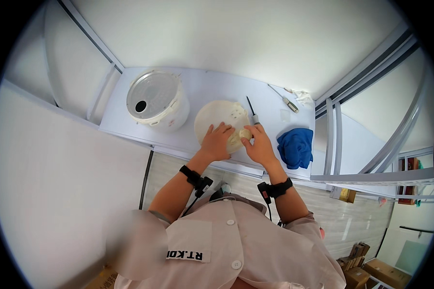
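Left hand (pixel 218 141) presses the cream lid (pixel 220 120); right hand (pixel 259 144) pinches a small cap (pixel 245 133).

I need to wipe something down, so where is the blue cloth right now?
In the head view, the blue cloth lies on the white table at its right end, just right of the right hand.

On the table (pixel 130 120), the cooker body (pixel 156 100) stands left of the lid (pixel 219 118); two screwdrivers (pixel 251 111) lie behind-right, the cloth (pixel 295 147) further right.
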`<action>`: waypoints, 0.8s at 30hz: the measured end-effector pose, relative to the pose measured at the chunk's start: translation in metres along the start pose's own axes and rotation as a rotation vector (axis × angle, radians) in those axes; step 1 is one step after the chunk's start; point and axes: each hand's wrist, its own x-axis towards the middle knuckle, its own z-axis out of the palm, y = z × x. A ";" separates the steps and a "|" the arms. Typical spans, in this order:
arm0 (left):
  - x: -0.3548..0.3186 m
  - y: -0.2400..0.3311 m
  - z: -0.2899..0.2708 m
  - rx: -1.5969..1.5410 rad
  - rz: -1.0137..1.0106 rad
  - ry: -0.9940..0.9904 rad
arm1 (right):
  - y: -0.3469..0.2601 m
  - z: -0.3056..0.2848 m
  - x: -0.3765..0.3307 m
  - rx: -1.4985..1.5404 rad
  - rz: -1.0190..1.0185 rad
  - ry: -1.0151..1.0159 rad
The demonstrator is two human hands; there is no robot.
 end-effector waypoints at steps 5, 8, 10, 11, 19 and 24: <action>0.000 0.005 -0.005 -0.007 -0.022 -0.022 | 0.009 0.006 -0.001 0.206 0.161 0.082; -0.001 0.010 -0.012 -0.001 -0.034 -0.040 | 0.034 0.016 -0.005 0.393 0.300 0.171; -0.006 0.011 -0.017 0.009 -0.045 -0.058 | 0.036 0.012 -0.006 0.444 0.363 0.171; -0.007 0.008 -0.016 0.029 -0.044 -0.048 | 0.037 0.008 -0.009 0.435 0.378 0.147; -0.015 -0.010 -0.014 -0.019 -0.076 -0.050 | 0.028 0.006 -0.036 0.291 0.294 0.107; -0.014 -0.009 -0.016 -0.055 -0.082 -0.061 | 0.029 0.008 -0.037 -0.047 0.163 0.005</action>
